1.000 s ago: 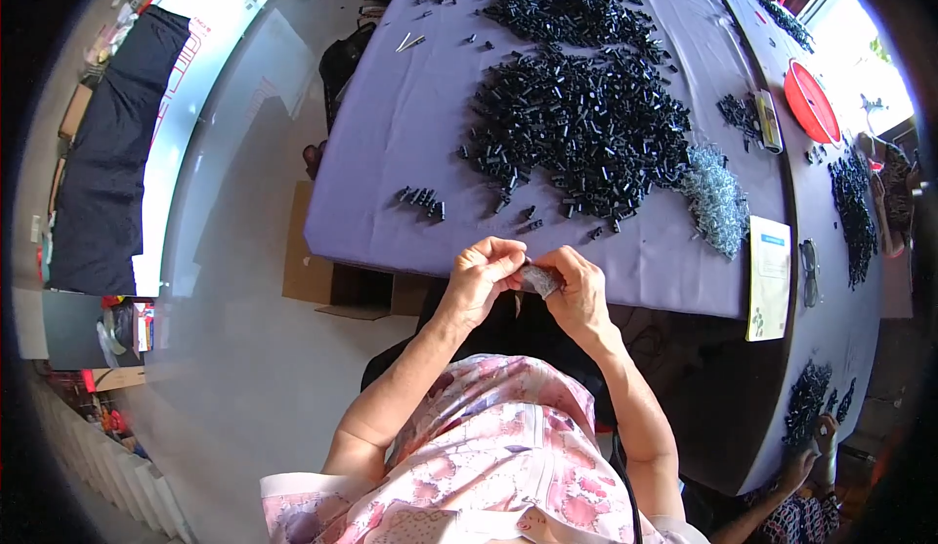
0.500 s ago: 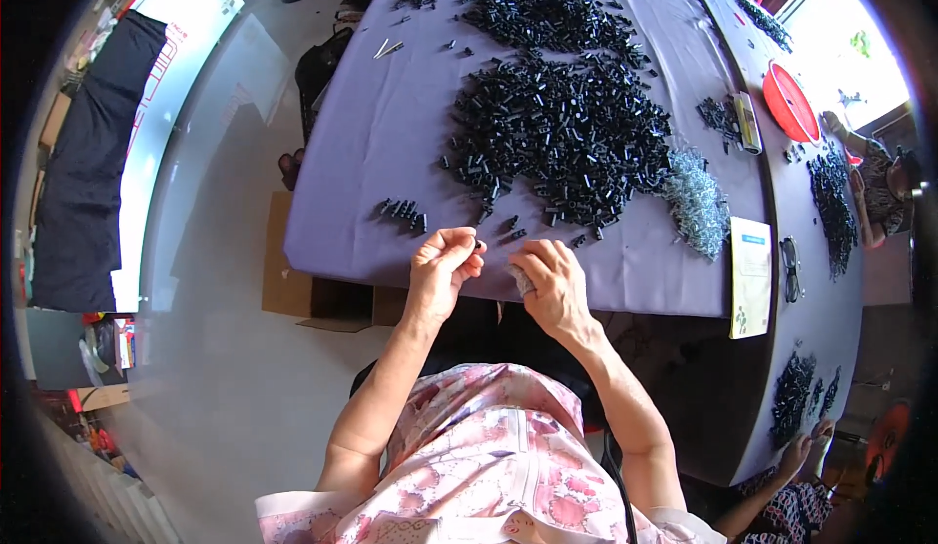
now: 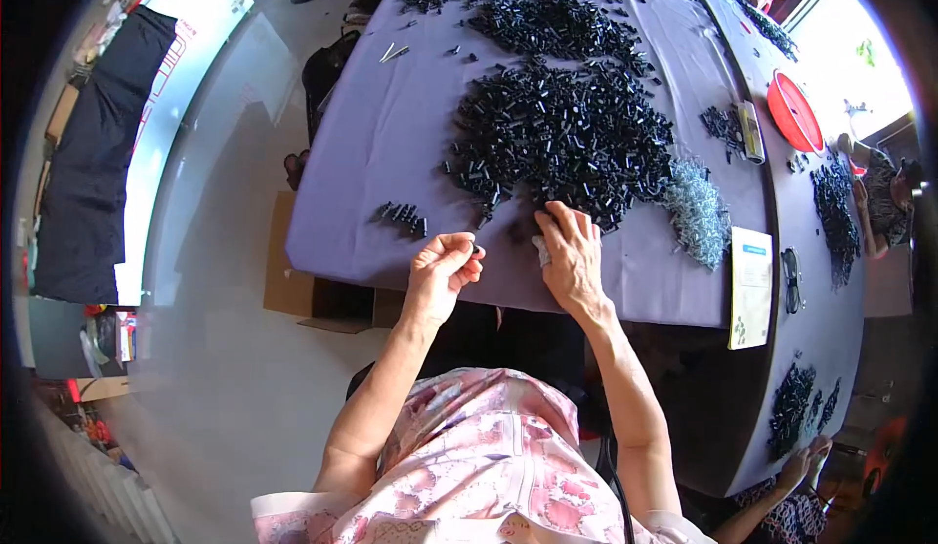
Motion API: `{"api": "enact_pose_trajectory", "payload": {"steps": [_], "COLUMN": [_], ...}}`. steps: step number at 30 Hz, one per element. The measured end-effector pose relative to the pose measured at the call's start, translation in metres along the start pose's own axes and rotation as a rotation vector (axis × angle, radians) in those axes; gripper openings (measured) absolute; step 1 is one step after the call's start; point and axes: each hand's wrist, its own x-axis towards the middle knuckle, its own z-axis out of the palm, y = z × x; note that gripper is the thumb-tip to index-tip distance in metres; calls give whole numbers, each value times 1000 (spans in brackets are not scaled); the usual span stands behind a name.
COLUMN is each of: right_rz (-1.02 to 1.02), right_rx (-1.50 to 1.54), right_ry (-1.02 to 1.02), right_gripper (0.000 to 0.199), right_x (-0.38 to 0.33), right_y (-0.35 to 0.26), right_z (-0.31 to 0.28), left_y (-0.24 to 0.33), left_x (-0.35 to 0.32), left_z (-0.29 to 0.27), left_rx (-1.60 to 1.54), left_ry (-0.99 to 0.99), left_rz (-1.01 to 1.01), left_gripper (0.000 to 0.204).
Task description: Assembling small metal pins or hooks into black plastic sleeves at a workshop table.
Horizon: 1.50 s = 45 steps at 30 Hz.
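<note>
Near the table's front edge my left hand [image 3: 445,269] is closed, thumb and forefinger pinching a small black cylindrical piece [image 3: 477,249]. To its right, my right hand [image 3: 575,261] reaches over the table, fingertips at the near edge of a big pile of short black tube-like pieces [image 3: 567,134]. Its fingers are bent, and something whitish [image 3: 542,249] shows beneath them; what it is I cannot make out. Several black pieces lie in a small row [image 3: 403,218] left of my hands. A heap of small clear pieces [image 3: 698,214] sits to the right of the pile.
More black pieces [image 3: 552,24] spread farther back on the purple tablecloth [image 3: 357,173]. At the right are a booklet [image 3: 750,290], eyeglasses [image 3: 791,280] and a red basin [image 3: 796,112]. Other people's hands show by the right-hand table. A cardboard box [image 3: 283,275] stands below the left corner.
My right hand has moved forward and slightly right, from the table's front edge to the black pile. My left hand keeps its pinch on the black piece, nearly in place.
</note>
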Motion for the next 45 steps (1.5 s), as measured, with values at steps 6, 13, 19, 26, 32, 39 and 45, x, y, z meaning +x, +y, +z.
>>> {"api": "enact_pose_trajectory", "payload": {"steps": [6,13,19,26,32,39,45], "right_rz": [-160,-78,-5,-101,-201,-125,-37], "right_rx": [131,-48,-52,-15,14,9,-78], "right_ry": [-35,41,78,116,39,-64,-104], "right_gripper": [39,37,38,24,18,21,25], "right_x": [-11,-28,-30,-7,10,13,10], "right_y": [12,39,36,17,22,19,12], "right_z": [-12,-28,-29,-22,-5,-12,-12], "left_y": [0,1,0,1,0,2,-1], "left_x": [2,2,2,2,0,-1,-1], "left_z": [-4,-3,-2,-2,-1,-1,-1], "left_rx": [-2,-7,5,6,9,10,16], "left_ry": [-12,-15,-11,-21,-4,2,-11], "left_rz": [0,8,10,12,22,10,25], "left_gripper": [8,8,8,8,9,8,9]}}
